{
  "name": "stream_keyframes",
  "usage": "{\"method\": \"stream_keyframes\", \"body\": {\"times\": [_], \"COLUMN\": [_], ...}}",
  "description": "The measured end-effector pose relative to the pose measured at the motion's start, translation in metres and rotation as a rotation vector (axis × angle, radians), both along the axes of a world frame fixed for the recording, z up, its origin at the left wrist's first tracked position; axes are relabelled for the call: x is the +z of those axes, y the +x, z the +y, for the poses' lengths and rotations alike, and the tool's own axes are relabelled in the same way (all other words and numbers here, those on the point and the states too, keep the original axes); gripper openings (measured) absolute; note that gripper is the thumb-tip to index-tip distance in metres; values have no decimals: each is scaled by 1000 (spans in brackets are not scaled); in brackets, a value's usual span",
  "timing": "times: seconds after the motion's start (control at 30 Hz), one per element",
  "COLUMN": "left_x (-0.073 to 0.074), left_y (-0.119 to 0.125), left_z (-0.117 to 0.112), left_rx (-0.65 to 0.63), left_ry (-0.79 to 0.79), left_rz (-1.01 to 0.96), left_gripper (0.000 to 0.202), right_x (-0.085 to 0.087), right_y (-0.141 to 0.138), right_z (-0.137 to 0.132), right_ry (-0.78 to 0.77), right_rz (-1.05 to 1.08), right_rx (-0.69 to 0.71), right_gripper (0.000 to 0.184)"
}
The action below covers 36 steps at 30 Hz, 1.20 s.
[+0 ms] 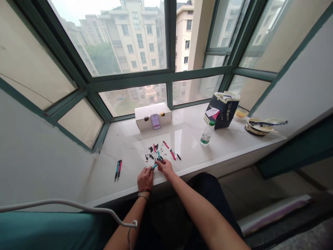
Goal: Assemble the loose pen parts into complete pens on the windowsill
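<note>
Both my hands rest at the near edge of a white marble window sill (125,142). My left hand (145,178) is closed in a pinch on a teal pen barrel (154,166). My right hand (164,168) has its fingers curled at the other end of the same barrel, beside a scatter of small pen parts (158,152). Red pen pieces (171,152) lie just beyond the scatter. Two assembled pens (118,169), one teal and one red, lie side by side to the left of my hands.
A white cardboard box (153,116) stands at the back of the sill by the window. To the right are a plastic water bottle (207,133), a dark paper bag (221,110), a small yellow bowl (241,113) and a takeaway bowl (257,126). A white cable (78,206) crosses the lower left.
</note>
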<state>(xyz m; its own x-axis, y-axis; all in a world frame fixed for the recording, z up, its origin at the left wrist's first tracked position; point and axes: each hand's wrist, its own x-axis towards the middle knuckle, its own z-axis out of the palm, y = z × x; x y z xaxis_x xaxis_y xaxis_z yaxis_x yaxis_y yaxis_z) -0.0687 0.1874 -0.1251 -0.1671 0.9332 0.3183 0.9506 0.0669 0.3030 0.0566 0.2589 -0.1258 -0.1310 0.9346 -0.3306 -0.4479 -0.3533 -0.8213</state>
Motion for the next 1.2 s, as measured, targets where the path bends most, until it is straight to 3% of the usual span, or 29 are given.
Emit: {"method": "stream_keyframes", "body": {"times": [0.17,0.3,0.53,0.63,0.8,0.97,1.2], "left_x": [-1,-1,-1,-2,-2,-4,-5], "left_y": [-1,0,0,-1,0,-1,-1], "left_z": [0,1,1,2,2,3,3], "left_rx": [-7,-3,5,13,23,27,26], "left_ry": [13,15,-5,-4,4,12,35], "left_rz": [-23,-20,0,-1,0,-2,0], "left_gripper": [29,29,29,29,29,26,24], "right_x": [5,12,3,1,6,2,3], "right_y": [1,7,4,1,5,7,11], "right_z": [-2,-6,-4,-3,-4,-3,-2], "right_ry": [27,22,14,-3,15,-5,8], "right_rz": [-31,70,118,82,109,105,171], "right_rx": [25,53,29,-1,64,69,134], "right_gripper": [48,59,42,44,53,43,50]}}
